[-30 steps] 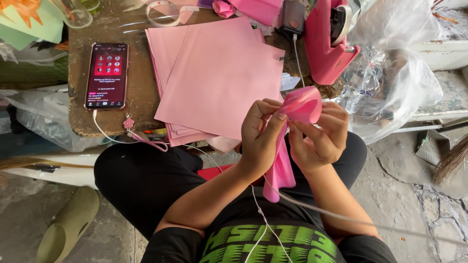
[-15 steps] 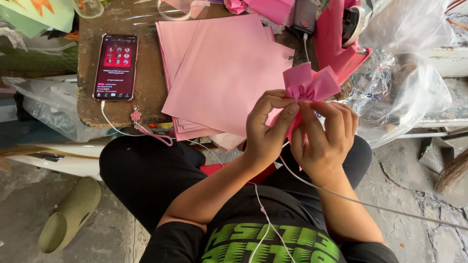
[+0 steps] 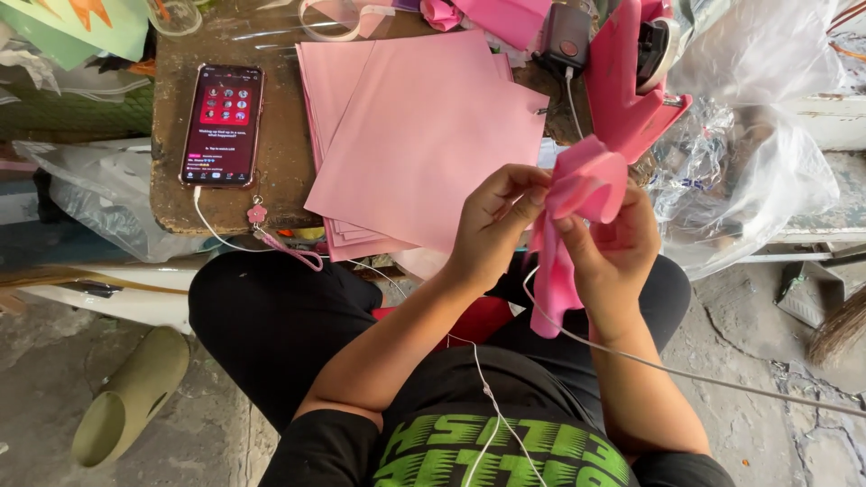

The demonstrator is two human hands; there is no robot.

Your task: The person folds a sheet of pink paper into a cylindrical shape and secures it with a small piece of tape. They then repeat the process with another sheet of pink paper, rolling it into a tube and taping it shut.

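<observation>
The pink foam strip (image 3: 577, 203) is held above the lap, at the near right edge of the bench (image 3: 280, 117), between both hands. The left hand (image 3: 492, 225) pinches the gathered upper part, fingers (image 3: 523, 185) closed on the fold. The right hand (image 3: 613, 248) supports it from the right, thumb and fingers pressed together on the same bunched section. The loose tail hangs down between the wrists.

Handling, as judged from appearance: the strip looks light, soft and flexible, with a matte, slightly spongy surface. It bends without creasing sharply and will likely spring open if released. Grip at the gathered centre, where the layers meet; the edges offer little hold.

A thin wire (image 3: 686, 374) runs from under the right hand toward the near right. It looks stiff and springy.

On the bench lies a stack of flat pink sheets (image 3: 415, 135), smooth with square corners. At the left lies a smartphone (image 3: 223, 124) with a glossy lit screen and a cable. A crinkled clear plastic bag (image 3: 758, 135) sits at the right.
</observation>
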